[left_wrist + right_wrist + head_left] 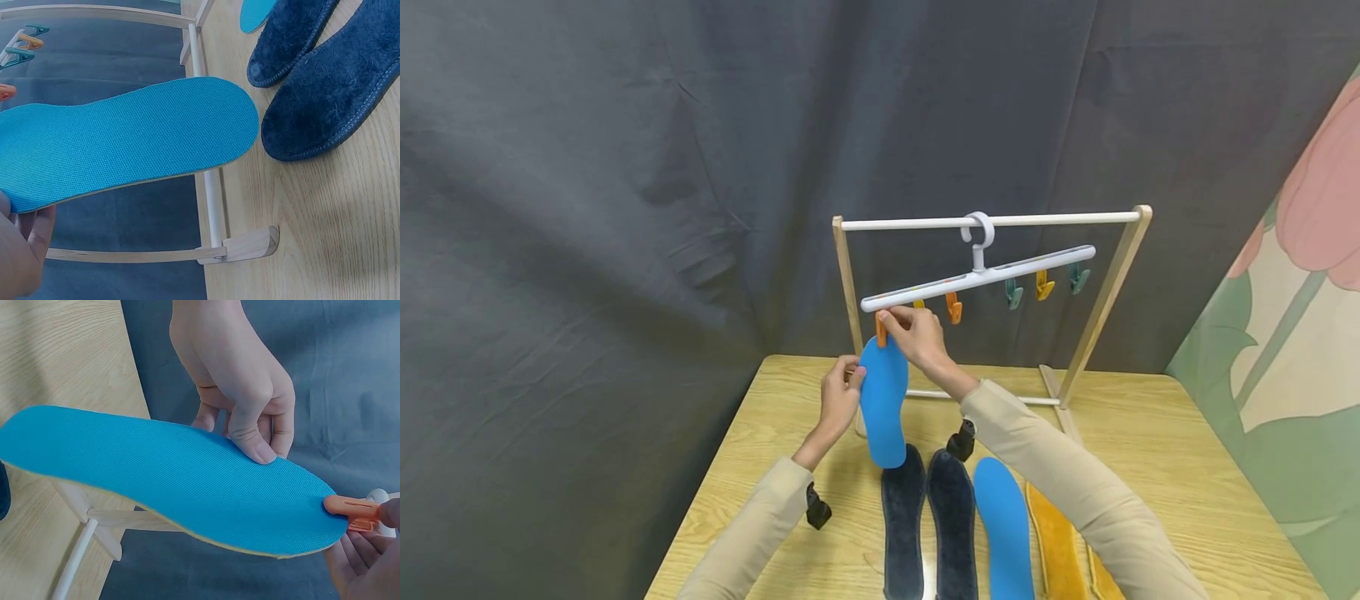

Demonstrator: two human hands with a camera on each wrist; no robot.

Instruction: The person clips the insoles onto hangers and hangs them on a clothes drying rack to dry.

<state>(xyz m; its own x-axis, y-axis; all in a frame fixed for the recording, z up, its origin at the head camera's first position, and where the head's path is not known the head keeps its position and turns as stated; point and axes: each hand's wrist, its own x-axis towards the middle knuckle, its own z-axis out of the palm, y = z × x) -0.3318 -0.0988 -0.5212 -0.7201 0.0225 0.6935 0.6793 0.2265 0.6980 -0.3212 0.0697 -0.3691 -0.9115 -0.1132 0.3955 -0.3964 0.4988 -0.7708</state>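
A blue insole (883, 408) hangs upright below the left end of a white clip hanger (1018, 269), which tilts down to that side. My left hand (838, 398) pinches the insole's left edge, thumb on its face in the right wrist view. At the insole's top, my right hand (921, 337) pinches an orange clip (351, 509) between thumb and fingers. The clip's tip overlaps the insole's top end. In the left wrist view the insole spans the frame, its lower end free.
The hanger hooks over a wooden rack's white rail (1060, 219). Several orange, yellow and green clips (1044, 287) dangle along it. On the table (1180, 467) lie two dark fuzzy insoles (953, 517), another blue insole (1004, 525) and yellow ones (1056, 542) partly behind my right sleeve.
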